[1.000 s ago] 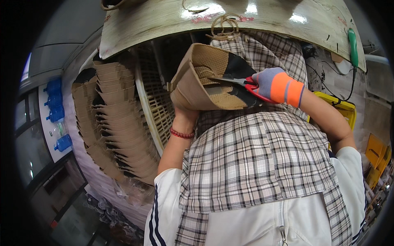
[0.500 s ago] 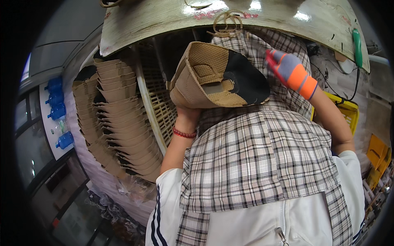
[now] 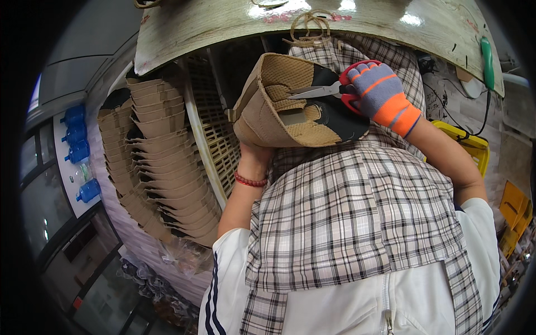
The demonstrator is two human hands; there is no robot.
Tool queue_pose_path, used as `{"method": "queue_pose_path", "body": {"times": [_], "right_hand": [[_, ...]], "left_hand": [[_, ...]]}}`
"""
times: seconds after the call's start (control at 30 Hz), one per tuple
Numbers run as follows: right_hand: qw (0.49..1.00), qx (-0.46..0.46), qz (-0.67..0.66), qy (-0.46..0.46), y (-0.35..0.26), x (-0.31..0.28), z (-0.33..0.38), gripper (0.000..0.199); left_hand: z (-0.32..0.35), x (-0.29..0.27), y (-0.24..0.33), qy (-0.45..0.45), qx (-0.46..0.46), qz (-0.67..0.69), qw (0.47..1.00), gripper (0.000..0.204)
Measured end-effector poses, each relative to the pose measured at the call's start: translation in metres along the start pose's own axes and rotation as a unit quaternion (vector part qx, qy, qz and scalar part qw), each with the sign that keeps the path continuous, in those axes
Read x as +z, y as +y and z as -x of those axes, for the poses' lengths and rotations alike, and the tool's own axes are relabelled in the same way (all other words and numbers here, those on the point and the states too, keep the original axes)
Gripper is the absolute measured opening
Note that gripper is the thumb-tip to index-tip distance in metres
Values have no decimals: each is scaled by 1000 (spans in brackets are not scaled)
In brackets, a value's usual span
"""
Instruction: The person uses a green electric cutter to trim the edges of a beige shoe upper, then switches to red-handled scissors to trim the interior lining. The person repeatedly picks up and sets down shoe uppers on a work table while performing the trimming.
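Observation:
A tan and black shoe upper (image 3: 251, 114) with tan mesh lining is held over my lap, its opening facing up. My bare left hand (image 3: 257, 154) grips it from below on the left side. Most of that hand's fingers are hidden behind the upper. In a grey and orange glove, my right hand (image 3: 382, 92) is closed round red-handled scissors (image 3: 319, 91). Their metal blades point left, over the opening of the upper near the lining. Whether the blades touch the material I cannot tell.
Stacked tan uppers (image 3: 167, 159) stand at my left, beside a beige slatted plastic crate (image 3: 215, 125). A worktable (image 3: 223, 42) with a coil of cord (image 3: 308, 30) lies ahead. At right are a green-handled tool (image 3: 486, 64) with a cable and a yellow crate (image 3: 474, 146).
My right hand has moved left and slightly up, bringing the scissors from beside the upper to over its opening. The left hand and the upper stay almost in place.

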State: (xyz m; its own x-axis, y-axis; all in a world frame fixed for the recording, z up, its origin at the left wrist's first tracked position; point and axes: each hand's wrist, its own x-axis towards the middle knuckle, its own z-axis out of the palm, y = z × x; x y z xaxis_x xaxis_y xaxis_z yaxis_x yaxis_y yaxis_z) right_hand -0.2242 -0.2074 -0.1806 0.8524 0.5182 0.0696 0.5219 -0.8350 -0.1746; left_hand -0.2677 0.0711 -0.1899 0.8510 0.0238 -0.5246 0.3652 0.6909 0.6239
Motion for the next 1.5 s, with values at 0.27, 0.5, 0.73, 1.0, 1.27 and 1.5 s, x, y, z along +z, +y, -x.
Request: {"method": "queue_pose_path", "body": {"times": [0.27,0.5,0.73,1.0,1.27,1.5], "right_hand": [[1000,-8,2,-2,3,-15,4,37],[1000,0,-15,-19,1,-13,7,35],[1000,-2,9,-12,-2,-16,10,31],[981,166,-52,-92,-8,-22,7,33],[962,213,-168,-34,10,-11,2,41],[939,156,-278,-133,-8,-40,24,30]], "left_hand": [[-9,-18,-7,-51,-10,15,999,46],[-8,-18,-6,-37,-13,14,999,44],[-7,-17,-7,-29,2,3,1000,42],[8,7,2,27,8,-23,999,15],[-1,-12,-1,-44,70,-134,987,30],[-31,-79,12,-128,162,-380,902,37]]}}
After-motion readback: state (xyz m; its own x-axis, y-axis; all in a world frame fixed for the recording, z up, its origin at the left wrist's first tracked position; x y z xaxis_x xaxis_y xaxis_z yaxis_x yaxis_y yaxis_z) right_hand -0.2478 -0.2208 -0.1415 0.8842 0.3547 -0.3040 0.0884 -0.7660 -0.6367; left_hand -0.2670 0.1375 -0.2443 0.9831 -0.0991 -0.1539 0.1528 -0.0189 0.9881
